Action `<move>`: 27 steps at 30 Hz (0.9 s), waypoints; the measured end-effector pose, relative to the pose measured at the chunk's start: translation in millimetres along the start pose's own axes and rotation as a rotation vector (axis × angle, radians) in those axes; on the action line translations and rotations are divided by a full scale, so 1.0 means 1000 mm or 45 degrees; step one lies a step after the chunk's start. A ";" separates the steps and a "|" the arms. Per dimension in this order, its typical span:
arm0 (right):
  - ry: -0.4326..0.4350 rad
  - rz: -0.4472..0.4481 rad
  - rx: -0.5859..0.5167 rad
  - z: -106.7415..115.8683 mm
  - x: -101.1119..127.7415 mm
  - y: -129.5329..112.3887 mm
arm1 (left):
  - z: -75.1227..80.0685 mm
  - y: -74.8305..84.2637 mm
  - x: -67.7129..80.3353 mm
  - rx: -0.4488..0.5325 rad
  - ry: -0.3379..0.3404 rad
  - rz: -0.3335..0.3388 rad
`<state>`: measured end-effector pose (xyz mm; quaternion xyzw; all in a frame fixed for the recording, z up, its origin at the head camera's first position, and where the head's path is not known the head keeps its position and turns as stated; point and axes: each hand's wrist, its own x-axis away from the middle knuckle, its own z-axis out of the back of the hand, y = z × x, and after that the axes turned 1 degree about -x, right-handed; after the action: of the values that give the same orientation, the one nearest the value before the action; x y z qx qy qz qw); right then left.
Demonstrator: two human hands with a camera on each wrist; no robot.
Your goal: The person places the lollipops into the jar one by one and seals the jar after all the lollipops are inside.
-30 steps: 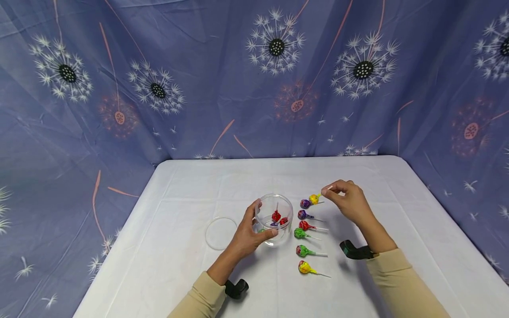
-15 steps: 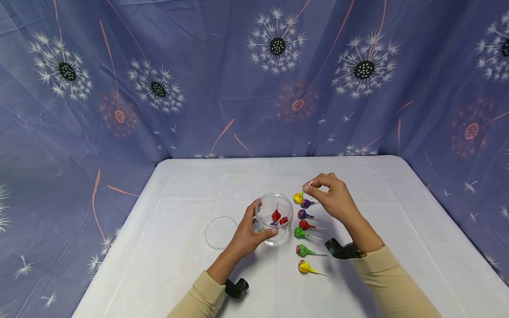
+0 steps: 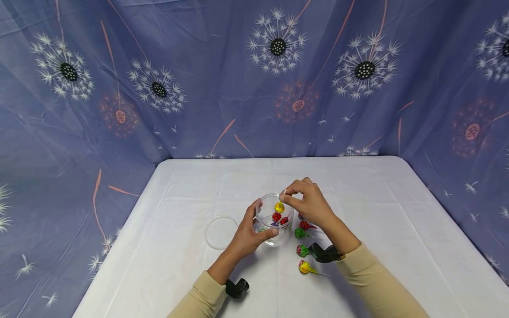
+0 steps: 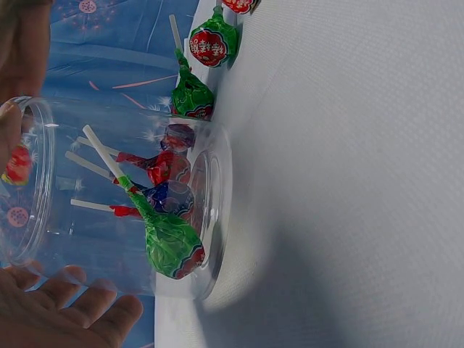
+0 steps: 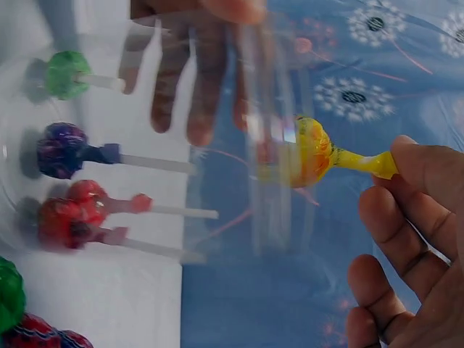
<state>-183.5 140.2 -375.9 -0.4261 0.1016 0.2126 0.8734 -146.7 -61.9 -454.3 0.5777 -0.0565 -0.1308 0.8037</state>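
Note:
My left hand [image 3: 249, 235] grips a clear plastic jar [image 3: 274, 240] round its side, thumb at the front and fingers behind. Red, blue-purple and green lollipops lie in the jar; the green lollipop [image 4: 171, 243] shows largest in the left wrist view. My right hand [image 3: 308, 202] pinches a yellow lollipop [image 3: 279, 207] by its stick, candy end down, at the jar's mouth. In the right wrist view that yellow candy [image 5: 312, 152] overlaps the rim, with the thumb and forefinger on its stick.
To the right of the jar lies a column of lollipops: a red one [image 3: 305, 225], two green ones and a yellow one [image 3: 305, 266], partly hidden by my right arm. A clear round lid [image 3: 221, 232] lies left of the jar on the white tablecloth [image 3: 183, 265].
My right hand has carried the yellow lollipop leftward from beside the purple lollipop to the mouth of the jar. The left hand and the jar have stayed in place.

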 end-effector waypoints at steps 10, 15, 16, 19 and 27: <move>-0.005 0.071 0.233 -0.023 -0.003 0.003 | 0.000 0.000 -0.001 0.008 0.000 -0.002; 0.003 0.108 0.358 -0.030 -0.004 0.003 | 0.000 0.000 -0.001 0.005 -0.006 0.013; 0.005 0.115 0.386 -0.031 -0.004 0.003 | 0.000 0.000 0.000 0.000 -0.008 0.015; 0.005 0.139 0.460 -0.033 -0.003 0.004 | 0.000 0.004 0.001 0.000 -0.014 0.020; -0.006 0.148 0.531 -0.037 -0.002 0.004 | 0.006 0.037 0.011 0.015 -0.031 0.023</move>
<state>-186.9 112.8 -400.5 -0.2290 0.1660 0.2380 0.9292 -132.2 -59.9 -418.4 0.5803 -0.0723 -0.1301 0.8007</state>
